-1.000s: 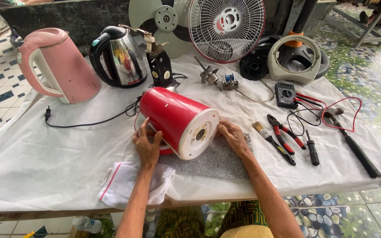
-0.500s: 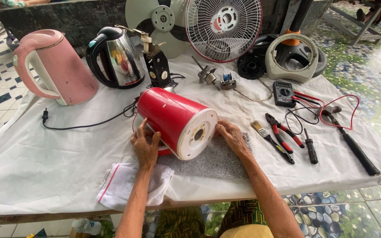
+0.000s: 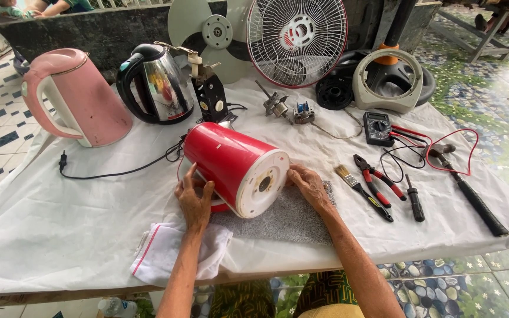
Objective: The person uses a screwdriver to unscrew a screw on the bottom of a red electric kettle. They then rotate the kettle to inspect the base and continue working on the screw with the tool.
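Observation:
A red electric kettle lies on its side on a grey mat, its white base facing me. My left hand presses against the kettle's left side near the base. On the other side my right hand rests against the base rim. Both hands steady the kettle between them. A white cloth lies under my left wrist.
A pink kettle and a steel kettle stand at the back left, with a black cord. Fan parts fill the back. A multimeter, brush, pliers, screwdriver and hammer lie right.
The view has drifted slightly; the kettle sits a touch lower and more central. Both hands keep their hold on its sides.

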